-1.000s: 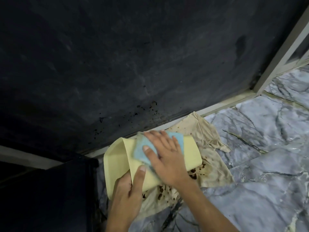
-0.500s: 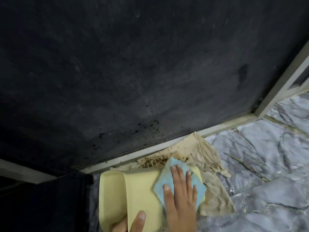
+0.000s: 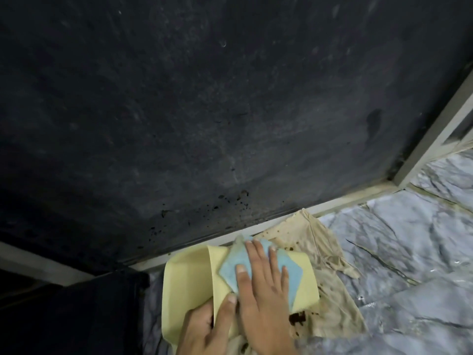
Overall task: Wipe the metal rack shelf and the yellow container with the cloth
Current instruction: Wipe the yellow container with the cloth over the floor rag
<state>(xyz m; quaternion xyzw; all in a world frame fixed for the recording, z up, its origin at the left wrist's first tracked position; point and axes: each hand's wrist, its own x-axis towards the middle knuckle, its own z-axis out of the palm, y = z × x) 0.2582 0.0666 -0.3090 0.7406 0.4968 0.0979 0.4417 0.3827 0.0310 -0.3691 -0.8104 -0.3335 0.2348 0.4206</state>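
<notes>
Stained beige rag point(image 3: 330, 283) spread on grey marbled floor point(image 3: 414, 252), just beside pale frame rail point(image 3: 340, 204); dark speckled panel point(image 3: 204, 111) above that rail.

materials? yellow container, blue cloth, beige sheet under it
Yellow container: likely plastic, smooth matte, thin even walls, uniform colour.
Blue cloth: looks like microfibre or sponge cloth, soft fuzzy edges; can't tell which.
Beige sheet: thin fabric, possibly paper, creased, with brown stains.

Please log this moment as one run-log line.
step: wiping yellow container | right hand: flat on blue cloth | left hand: gripping container | underneath: stained beige rag
</notes>
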